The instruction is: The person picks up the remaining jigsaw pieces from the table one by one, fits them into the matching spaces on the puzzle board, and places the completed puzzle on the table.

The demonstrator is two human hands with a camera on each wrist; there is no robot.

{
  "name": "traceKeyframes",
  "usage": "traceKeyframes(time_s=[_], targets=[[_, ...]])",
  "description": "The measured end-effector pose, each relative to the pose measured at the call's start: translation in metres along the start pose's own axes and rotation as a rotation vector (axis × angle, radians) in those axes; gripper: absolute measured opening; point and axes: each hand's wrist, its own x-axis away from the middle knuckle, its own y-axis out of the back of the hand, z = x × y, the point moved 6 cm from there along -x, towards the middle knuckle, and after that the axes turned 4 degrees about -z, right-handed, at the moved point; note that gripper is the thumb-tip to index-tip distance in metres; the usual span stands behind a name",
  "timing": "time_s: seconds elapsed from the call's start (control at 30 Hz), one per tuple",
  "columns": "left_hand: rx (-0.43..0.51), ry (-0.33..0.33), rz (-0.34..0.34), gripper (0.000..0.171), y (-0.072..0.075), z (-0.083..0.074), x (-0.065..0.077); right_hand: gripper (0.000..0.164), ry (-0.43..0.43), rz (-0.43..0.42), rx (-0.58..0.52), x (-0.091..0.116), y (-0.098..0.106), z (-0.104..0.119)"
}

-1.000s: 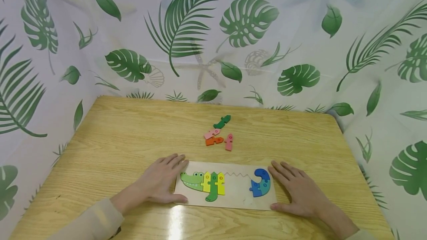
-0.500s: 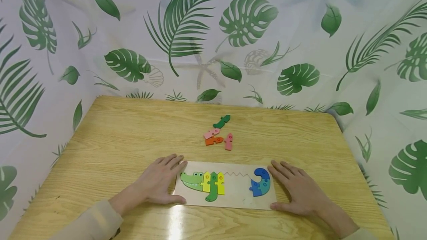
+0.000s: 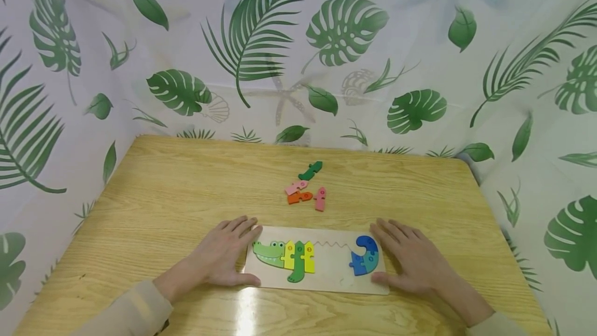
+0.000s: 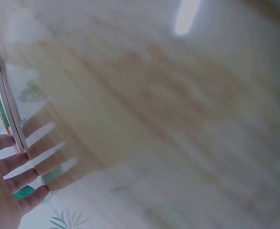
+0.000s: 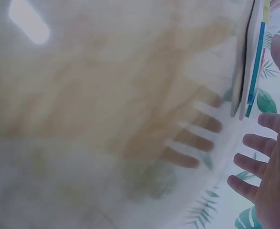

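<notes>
A pale wooden puzzle board (image 3: 332, 263) lies flat near the table's front. At its left sit a green crocodile head (image 3: 268, 254), yellow pieces (image 3: 309, 258) and a green leg piece (image 3: 298, 263). Blue tail pieces (image 3: 371, 259) occupy its right end. My left hand (image 3: 228, 254) rests at the board's left edge, fingers spread and extended. Over the right edge is my right hand (image 3: 410, 259), its fingers straight and apart from the board (image 5: 244, 62) in the right wrist view. Neither hand grips anything.
Beyond the board lie loose puzzle pieces: dark green (image 3: 311, 170), light pink (image 3: 296, 187), orange (image 3: 300, 198) and deeper pink (image 3: 320, 199). The wooden table (image 3: 186, 185) meets a leaf-printed cloth (image 3: 347, 82) at its back and sides.
My right hand has shifted slightly left and away from me, now overlapping the board's right edge. My left hand, the board and the loose pieces stay practically where they were.
</notes>
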Motion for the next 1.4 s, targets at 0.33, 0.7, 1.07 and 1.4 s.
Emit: traceKeyframes(time_s=[0.33, 0.7, 1.07, 1.4], targets=[[0.001, -0.002, 0.003, 0.114, 0.001, -0.001, -0.001, 0.106, -0.011, -0.012, 0.03, -0.027, 0.008, 0.013], [0.002, 0.008, 0.013, 0.114, -0.001, -0.001, 0.0, 0.106, -0.026, -0.027, 0.037, -0.061, 0.01, 0.033], [-0.026, 0.002, -0.005, 0.115, -0.002, 0.0, 0.001, 0.103, 0.02, -0.088, 0.081, -0.09, 0.021, 0.056], [-0.025, 0.003, -0.003, 0.115, -0.003, 0.0, 0.001, 0.098, 0.044, -0.072, 0.098, -0.115, 0.025, 0.069]])
